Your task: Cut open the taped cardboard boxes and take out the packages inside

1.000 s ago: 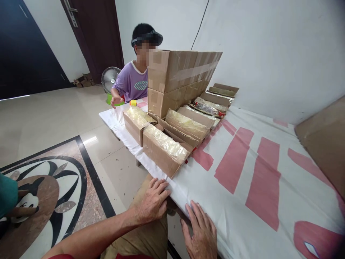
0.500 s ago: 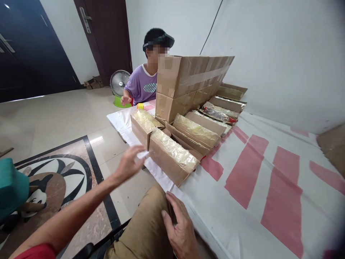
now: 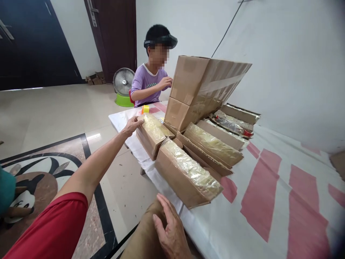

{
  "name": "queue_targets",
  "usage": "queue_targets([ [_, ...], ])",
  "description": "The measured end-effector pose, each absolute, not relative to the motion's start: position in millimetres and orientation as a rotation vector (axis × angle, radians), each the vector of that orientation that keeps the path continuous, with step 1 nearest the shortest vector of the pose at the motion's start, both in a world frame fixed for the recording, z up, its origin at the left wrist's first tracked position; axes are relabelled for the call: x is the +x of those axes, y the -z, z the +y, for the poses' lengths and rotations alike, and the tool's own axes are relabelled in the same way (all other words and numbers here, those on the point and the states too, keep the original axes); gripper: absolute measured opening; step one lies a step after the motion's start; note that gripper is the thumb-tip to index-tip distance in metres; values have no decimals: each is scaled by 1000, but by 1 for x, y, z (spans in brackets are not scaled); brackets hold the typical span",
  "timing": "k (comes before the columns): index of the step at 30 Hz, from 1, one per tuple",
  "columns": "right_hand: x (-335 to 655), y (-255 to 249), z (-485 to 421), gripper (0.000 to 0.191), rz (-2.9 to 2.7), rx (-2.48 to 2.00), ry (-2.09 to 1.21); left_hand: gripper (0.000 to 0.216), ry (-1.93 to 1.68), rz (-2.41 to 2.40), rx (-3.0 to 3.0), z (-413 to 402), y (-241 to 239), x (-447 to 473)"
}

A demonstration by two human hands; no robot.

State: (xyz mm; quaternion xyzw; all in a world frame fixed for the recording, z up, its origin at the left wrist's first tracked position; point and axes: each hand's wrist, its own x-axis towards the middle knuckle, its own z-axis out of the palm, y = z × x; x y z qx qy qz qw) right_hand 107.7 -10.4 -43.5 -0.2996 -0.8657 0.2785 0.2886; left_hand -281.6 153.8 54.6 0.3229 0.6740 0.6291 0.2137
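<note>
My left hand (image 3: 134, 125) is stretched out, its fingers resting on the near corner of a small open cardboard box (image 3: 152, 136) filled with clear plastic bags. My right hand (image 3: 169, 229) lies flat and open on my tan-trousered knee (image 3: 142, 237), just below the table's front edge. A second bag-filled box (image 3: 185, 176) sits between the two hands. Both boxes stand on a white cloth with red stripes (image 3: 258, 194).
A taller stack of taped cardboard boxes (image 3: 199, 90) stands behind, with more open boxes (image 3: 215, 144) beside it along the wall. Another person in a purple shirt (image 3: 147, 84) sits at the table's far end. A fan (image 3: 123, 81) is on the floor.
My left hand left the table edge and reached forward onto the far small box. My right hand slid off the table onto my knee. The view shifted closer to the boxes.
</note>
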Motion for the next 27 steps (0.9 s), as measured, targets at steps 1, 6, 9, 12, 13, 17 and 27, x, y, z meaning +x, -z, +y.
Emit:
queue_targets([
  [1, 103, 42, -9, 53, -2320, -805, -769, 51, -1760, 1865, 893, 153, -50, -283],
  [6, 84, 39, -6, 53, -2316, -812, -856, 50, -1876, 1944, 812, 122, -37, -291],
  [9, 69, 36, -3, 56, -2290, -761, -892, 53, -1936, 2000, 746, 96, -38, -299],
  [12, 44, 31, 4, 62, -2236, -742, -943, 52, -1971, 2020, 695, 75, -42, -310],
  [13, 33, 28, 9, 65, -2211, -748, -958, 52, -1978, 2018, 683, 70, -44, -313],
  [17, -24, 14, 37, 80, -2105, -744, -1016, 51, -2000, 2005, 641, 57, -50, -320],
  [27, -66, -9, 27, 88, -2198, -871, -999, 35, -1650, 2003, 604, -40, -55, -295],
])
